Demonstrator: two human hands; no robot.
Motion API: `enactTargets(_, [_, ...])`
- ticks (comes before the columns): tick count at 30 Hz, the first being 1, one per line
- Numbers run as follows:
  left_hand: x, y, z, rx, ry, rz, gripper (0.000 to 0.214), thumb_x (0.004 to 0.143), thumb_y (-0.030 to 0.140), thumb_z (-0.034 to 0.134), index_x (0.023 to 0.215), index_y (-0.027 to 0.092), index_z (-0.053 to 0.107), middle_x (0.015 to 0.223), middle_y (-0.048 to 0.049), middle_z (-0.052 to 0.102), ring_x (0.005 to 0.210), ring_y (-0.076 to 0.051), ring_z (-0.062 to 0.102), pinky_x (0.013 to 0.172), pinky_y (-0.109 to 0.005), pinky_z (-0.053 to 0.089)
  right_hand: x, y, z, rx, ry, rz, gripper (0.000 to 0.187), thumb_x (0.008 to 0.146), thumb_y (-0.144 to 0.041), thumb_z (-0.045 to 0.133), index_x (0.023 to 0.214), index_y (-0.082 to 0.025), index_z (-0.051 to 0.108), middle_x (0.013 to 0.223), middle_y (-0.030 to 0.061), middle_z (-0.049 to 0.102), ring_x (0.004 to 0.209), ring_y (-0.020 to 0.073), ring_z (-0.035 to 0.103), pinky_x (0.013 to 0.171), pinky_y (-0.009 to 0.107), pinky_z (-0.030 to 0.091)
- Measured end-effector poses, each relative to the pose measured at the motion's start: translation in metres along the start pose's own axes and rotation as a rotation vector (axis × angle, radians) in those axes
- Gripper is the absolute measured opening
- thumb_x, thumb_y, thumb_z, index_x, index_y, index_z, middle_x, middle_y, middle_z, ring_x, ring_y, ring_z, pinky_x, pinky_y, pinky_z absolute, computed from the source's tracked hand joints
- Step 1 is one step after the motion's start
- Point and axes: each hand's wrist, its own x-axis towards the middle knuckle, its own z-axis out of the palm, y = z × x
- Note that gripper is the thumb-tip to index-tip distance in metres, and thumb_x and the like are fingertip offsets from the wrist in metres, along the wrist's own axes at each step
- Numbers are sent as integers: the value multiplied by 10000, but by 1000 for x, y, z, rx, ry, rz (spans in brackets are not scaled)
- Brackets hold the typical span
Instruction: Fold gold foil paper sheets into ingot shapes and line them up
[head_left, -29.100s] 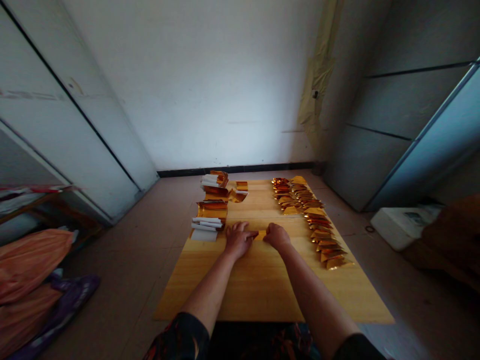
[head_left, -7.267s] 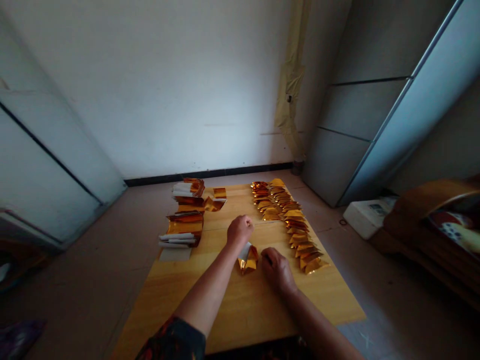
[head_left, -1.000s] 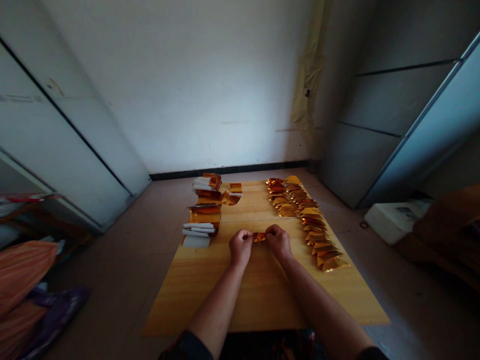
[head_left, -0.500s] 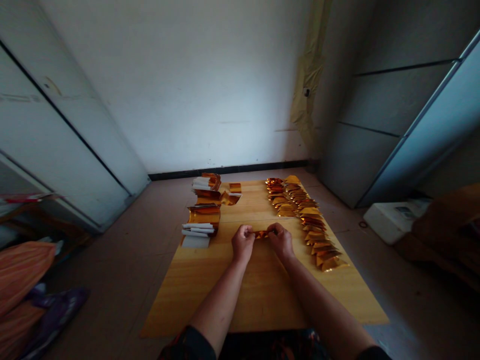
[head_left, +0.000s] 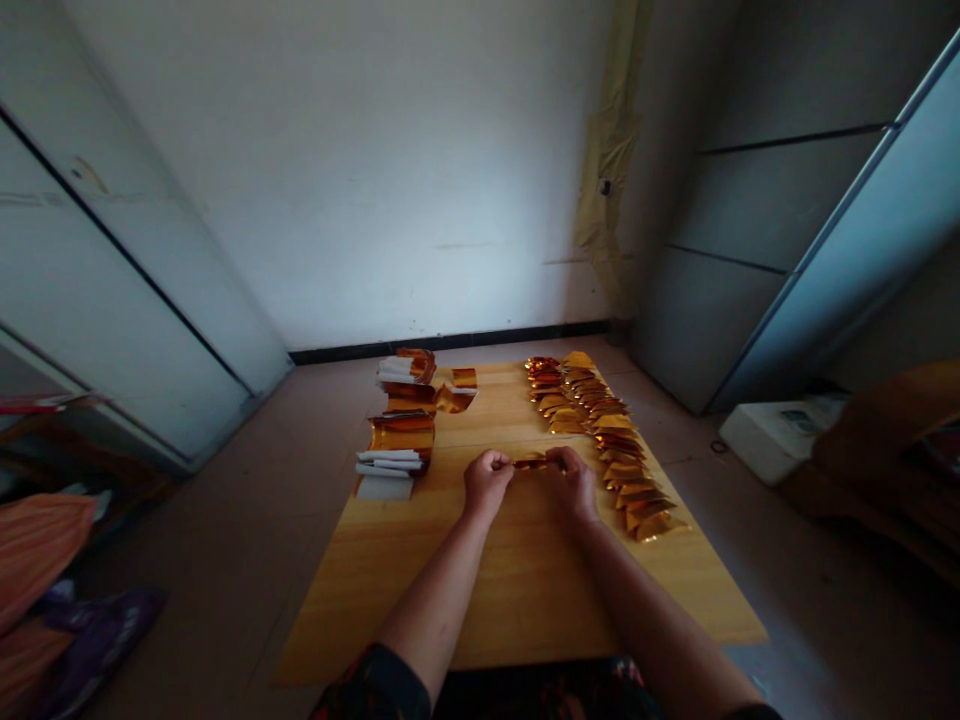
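Note:
Between my two hands a narrow piece of gold foil paper [head_left: 529,463] is stretched level just above the wooden board. My left hand [head_left: 487,480] pinches its left end between thumb and fingers. At the other end my right hand [head_left: 573,482] is closed on it, its fingertips partly hidden. To the right lie rows of folded gold foil pieces [head_left: 624,450], overlapping one another. On the left are stacks of flat gold foil sheets [head_left: 403,432] with pale backs, some curled, and a loose foil sheet [head_left: 455,398] beside them.
The wooden board [head_left: 525,570] fills the space in front of me. A white wall [head_left: 390,200] rises behind it. A white box [head_left: 769,440] stands on the floor at the right, and orange cloth [head_left: 37,545] with a purple bag [head_left: 112,640] at the left.
My right hand has shifted slightly right, away from my left. The foil between them now looks longer and thinner. The whole view has turned a little.

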Motion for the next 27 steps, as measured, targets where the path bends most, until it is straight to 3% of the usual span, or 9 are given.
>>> enactTargets(7, [1,4,1,37,24,8,67,616,177,558,661,166,607,562,38,584,541,-100,539,525,-182,386,-1,2,2,-20,-2,-5,190,696,-285,455,749,-178,603,731,54,655,664,178,601,640,286,476])
enactTargets(11, [2,7,4,5,46,-19,52,632,171,548,656,170,594,529,46,568,515,-98,534,515,-181,387,-2,-3,-2,-64,-7,5,222,710,-271,486,873,-171,600,830,53,653,624,151,602,622,276,482])
enactTargets(15, [2,9,10,38,71,41,58,650,183,555,676,176,606,582,37,605,561,-101,553,550,-182,400,-18,-7,-14,-101,15,-111,224,762,-208,463,955,-173,573,954,65,624,623,120,595,657,271,494])
enactTargets(18, [3,10,19,40,42,115,51,662,196,562,676,176,607,621,30,626,599,-102,566,579,-181,409,-40,-9,-29,-100,21,-246,153,806,-168,439,858,-186,582,854,54,627,749,151,610,688,265,500])
enactTargets(20, [4,11,27,37,20,143,53,671,201,558,671,177,606,629,28,632,605,-101,567,587,-181,411,-54,-11,-39,-112,32,-301,159,828,-151,443,854,-194,593,922,72,637,861,166,611,766,285,499])
enactTargets(27, [17,15,57,87,-20,201,42,676,174,568,647,182,596,626,33,630,600,-95,554,599,-182,399,-69,-18,-57,-67,48,-378,181,828,-97,441,814,-207,584,819,44,625,782,146,606,714,260,504])
